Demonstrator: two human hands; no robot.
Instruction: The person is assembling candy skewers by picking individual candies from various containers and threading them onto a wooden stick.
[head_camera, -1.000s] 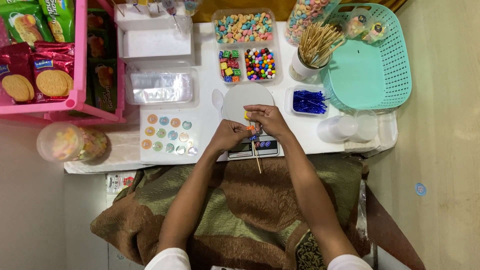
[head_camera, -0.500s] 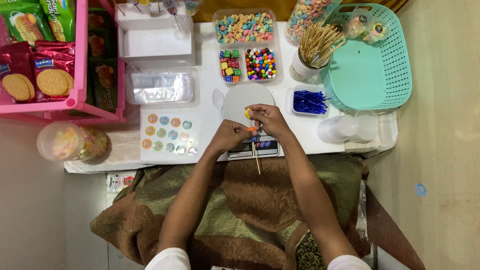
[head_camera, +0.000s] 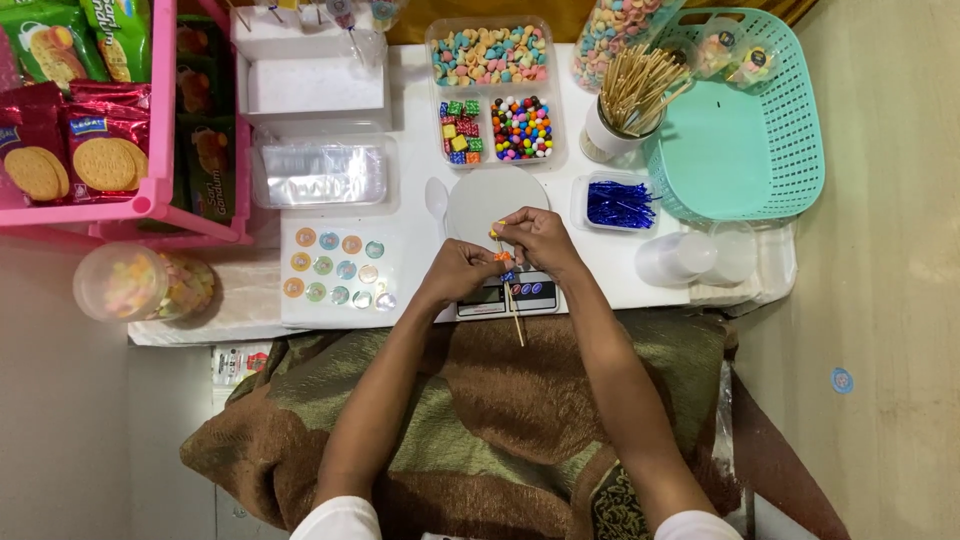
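Your left hand (head_camera: 458, 272) and right hand (head_camera: 538, 240) meet at frame centre, over small scale (head_camera: 520, 296) on white table (head_camera: 420, 130). Both hands pinch thin wooden skewer (head_camera: 514, 316) threaded with small candies (head_camera: 503, 256); skewer end points down-frame. Cup of skewers (head_camera: 625, 105) upper right, candy trays (head_camera: 495, 90) above hands.

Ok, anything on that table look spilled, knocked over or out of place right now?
Nothing looks spilled. The candies sit inside their clear trays, the skewers stand in their cup, and both hands hold a wooden skewer over the small scale. One thing: the clear jar of candy lies on its side at the table's left edge.
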